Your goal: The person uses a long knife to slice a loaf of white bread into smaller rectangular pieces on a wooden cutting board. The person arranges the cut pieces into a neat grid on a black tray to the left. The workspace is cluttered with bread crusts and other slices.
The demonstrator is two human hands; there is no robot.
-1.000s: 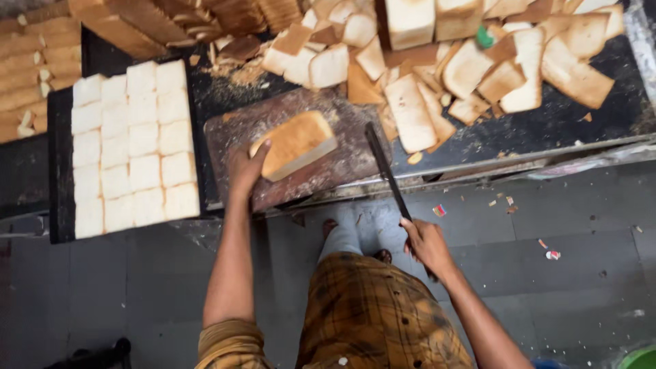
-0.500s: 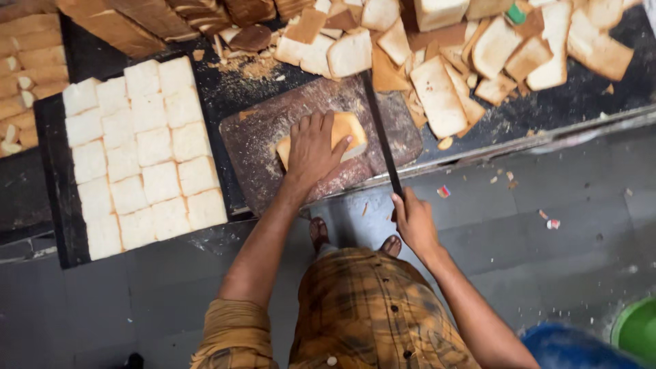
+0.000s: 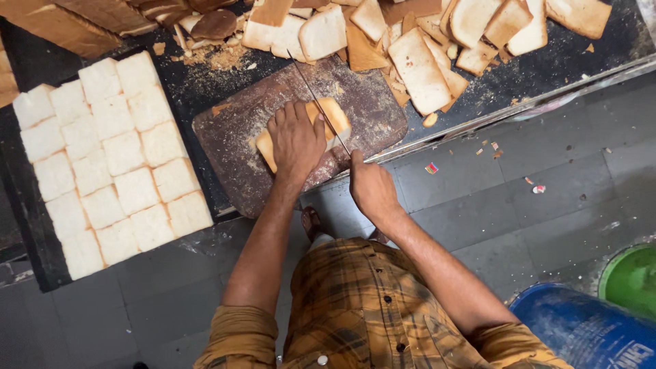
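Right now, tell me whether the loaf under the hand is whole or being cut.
Being cut: the knife blade lies across the loaf, pressed by the left hand.
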